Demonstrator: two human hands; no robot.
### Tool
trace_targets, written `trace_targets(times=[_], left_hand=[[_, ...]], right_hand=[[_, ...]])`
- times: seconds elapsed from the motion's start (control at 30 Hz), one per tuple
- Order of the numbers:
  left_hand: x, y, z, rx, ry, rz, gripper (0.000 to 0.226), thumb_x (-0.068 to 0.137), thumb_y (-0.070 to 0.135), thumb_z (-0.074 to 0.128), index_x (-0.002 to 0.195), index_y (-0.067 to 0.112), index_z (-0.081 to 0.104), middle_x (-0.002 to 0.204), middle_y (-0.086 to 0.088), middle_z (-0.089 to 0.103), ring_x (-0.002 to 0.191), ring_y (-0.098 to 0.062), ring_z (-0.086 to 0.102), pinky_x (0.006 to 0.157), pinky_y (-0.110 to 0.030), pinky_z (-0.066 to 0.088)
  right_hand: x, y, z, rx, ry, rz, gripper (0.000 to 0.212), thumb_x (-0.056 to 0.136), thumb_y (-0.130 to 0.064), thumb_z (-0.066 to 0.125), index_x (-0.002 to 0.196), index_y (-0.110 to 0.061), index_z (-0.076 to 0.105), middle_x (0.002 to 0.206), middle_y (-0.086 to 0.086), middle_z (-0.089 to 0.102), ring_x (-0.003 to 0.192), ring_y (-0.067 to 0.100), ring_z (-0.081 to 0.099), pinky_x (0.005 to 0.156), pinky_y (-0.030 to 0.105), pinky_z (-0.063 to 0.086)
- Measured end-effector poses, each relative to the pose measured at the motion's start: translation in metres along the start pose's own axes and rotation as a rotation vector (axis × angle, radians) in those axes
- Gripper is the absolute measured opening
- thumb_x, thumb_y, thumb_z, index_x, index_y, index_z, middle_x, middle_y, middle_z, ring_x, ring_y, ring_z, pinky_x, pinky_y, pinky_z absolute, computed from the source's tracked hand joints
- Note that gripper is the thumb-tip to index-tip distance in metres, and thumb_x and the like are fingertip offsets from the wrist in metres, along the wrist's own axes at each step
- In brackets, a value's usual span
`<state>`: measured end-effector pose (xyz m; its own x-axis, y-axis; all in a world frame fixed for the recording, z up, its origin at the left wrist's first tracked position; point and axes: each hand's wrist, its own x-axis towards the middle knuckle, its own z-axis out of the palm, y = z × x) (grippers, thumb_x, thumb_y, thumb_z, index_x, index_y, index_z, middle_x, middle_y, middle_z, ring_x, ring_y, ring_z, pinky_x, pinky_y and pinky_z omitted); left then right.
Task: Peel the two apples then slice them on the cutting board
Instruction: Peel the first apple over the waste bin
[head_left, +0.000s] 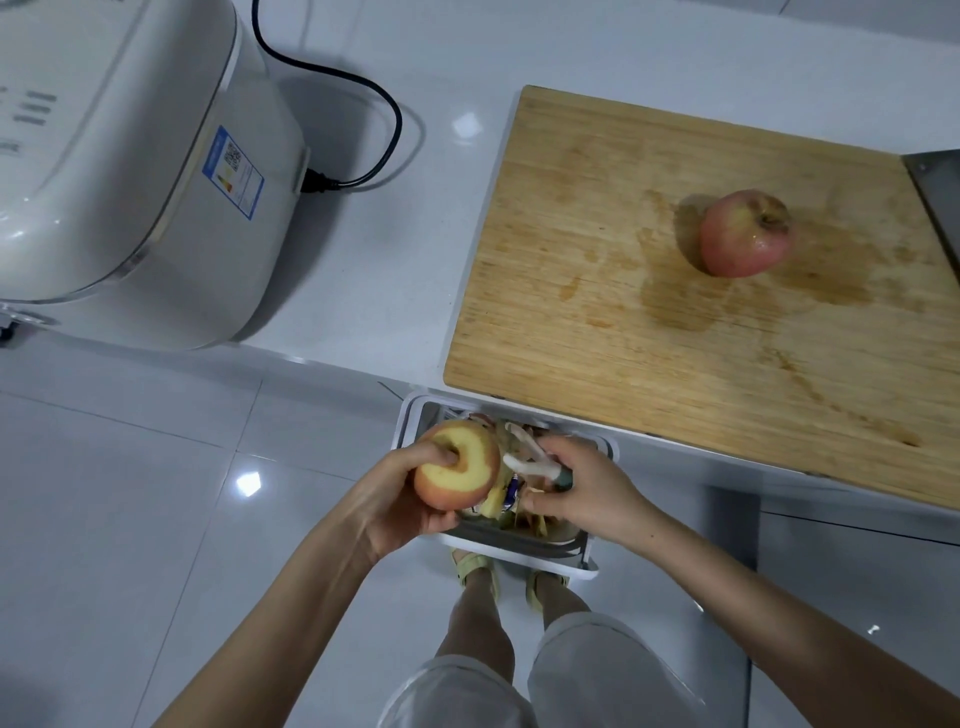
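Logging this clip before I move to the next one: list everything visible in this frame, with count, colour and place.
Partly peeled red-yellow apple: 1, pale flesh around the top, held over the bin.
Unpeeled red apple: 1, red, on the cutting board's far right part.
Wooden cutting board: 1, light brown with wet stains, on the counter at right.
White-handled peeler: 1, white and green, beside the held apple.
White waste bin: 1, white, open on the floor below the counter edge, scraps inside.
White electric cooker: 1, cream-white, counter at left.
Black power cord: 1, plugged into the cooker.
White countertop: 1.
Left hand: holds the peeled apple.
Right hand: grips the peeler.
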<state>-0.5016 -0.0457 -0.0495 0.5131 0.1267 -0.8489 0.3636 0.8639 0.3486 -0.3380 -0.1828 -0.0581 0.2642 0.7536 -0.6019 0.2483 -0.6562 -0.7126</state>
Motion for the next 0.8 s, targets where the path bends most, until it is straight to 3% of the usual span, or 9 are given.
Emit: trace_targets(times=[0.07,0.13,0.23,0.3,0.43,0.5,0.6,0.7,0.8], left_hand=[[0.0,0.0,0.0,0.003,0.024,0.006,0.054,0.059,0.016,0.065,0.113,0.016,0.06,0.096,-0.018,0.065,0.075,-0.03,0.062,0.048,-0.024,0.043],[0.001,0.0,0.001,0.002,0.018,0.008,0.058,0.058,0.017,0.067,0.116,0.018,0.06,0.097,-0.018,0.064,0.073,-0.031,0.062,0.047,-0.022,0.041],[-0.001,-0.001,0.002,0.016,0.027,0.007,0.05,0.061,0.021,0.067,0.111,0.019,0.062,0.089,-0.012,0.068,0.065,-0.025,0.063,0.046,-0.021,0.04],[-0.004,-0.003,0.004,-0.007,0.03,-0.002,0.043,0.064,0.019,0.07,0.106,0.019,0.063,0.085,-0.01,0.069,0.063,-0.023,0.062,0.048,-0.021,0.042],[-0.005,-0.006,0.006,-0.062,0.031,0.02,0.04,0.067,0.023,0.064,0.107,0.018,0.064,0.086,-0.014,0.066,0.067,-0.027,0.062,0.066,-0.04,0.059],[-0.006,-0.008,0.006,-0.067,0.04,0.05,0.045,0.067,0.022,0.064,0.112,0.017,0.064,0.092,-0.016,0.066,0.076,-0.031,0.065,0.075,-0.048,0.058],[-0.006,-0.011,0.008,-0.092,0.05,0.085,0.044,0.069,0.016,0.065,0.113,0.017,0.066,0.102,-0.016,0.066,0.09,-0.032,0.067,0.082,-0.05,0.056],[-0.01,-0.012,0.012,-0.099,0.044,0.064,0.036,0.073,0.017,0.06,0.108,0.016,0.065,0.093,-0.014,0.068,0.076,-0.029,0.068,0.058,-0.036,0.059],[-0.014,-0.01,0.016,-0.088,0.048,0.014,0.044,0.063,0.021,0.064,0.106,0.011,0.059,0.084,-0.017,0.065,0.059,-0.033,0.063,0.041,-0.024,0.051]], right_hand=[[-0.006,-0.001,-0.005,-0.048,-0.045,-0.003,0.063,0.074,-0.05,0.072,0.13,-0.043,0.044,0.12,-0.023,0.053,0.108,0.001,0.052,0.092,0.027,0.044],[-0.014,-0.013,-0.01,-0.103,0.007,-0.108,0.067,0.071,-0.069,0.06,0.132,-0.052,0.039,0.12,-0.023,0.057,0.104,-0.003,0.052,0.088,0.022,0.043],[-0.016,-0.03,-0.007,-0.428,0.265,-0.407,0.075,0.062,-0.084,0.046,0.127,-0.046,0.048,0.106,-0.017,0.067,0.095,0.003,0.059,0.076,0.015,0.037],[-0.011,-0.032,-0.001,-0.588,0.344,-0.496,0.079,0.063,-0.086,0.041,0.124,-0.038,0.054,0.1,-0.016,0.068,0.093,0.008,0.062,0.078,0.023,0.032],[-0.001,-0.026,0.005,-0.655,0.483,-0.576,0.052,0.083,-0.067,0.044,0.115,-0.032,0.066,0.066,-0.009,0.059,0.065,0.015,0.057,0.072,0.032,0.03],[0.001,-0.027,0.007,-0.647,0.539,-0.62,0.036,0.087,-0.051,0.051,0.112,-0.033,0.067,0.061,-0.008,0.054,0.061,0.016,0.053,0.071,0.032,0.03],[0.004,-0.03,0.008,-0.605,0.585,-0.691,0.028,0.086,-0.034,0.055,0.11,-0.033,0.069,0.061,-0.008,0.054,0.059,0.015,0.051,0.066,0.029,0.031],[0.007,-0.035,0.007,-0.548,0.58,-0.755,0.029,0.083,-0.021,0.059,0.107,-0.031,0.071,0.063,-0.007,0.058,0.06,0.016,0.053,0.061,0.029,0.037],[0.008,-0.038,0.006,-0.561,0.554,-0.794,0.032,0.082,-0.013,0.062,0.108,-0.028,0.071,0.065,-0.007,0.06,0.062,0.017,0.051,0.065,0.032,0.034]])
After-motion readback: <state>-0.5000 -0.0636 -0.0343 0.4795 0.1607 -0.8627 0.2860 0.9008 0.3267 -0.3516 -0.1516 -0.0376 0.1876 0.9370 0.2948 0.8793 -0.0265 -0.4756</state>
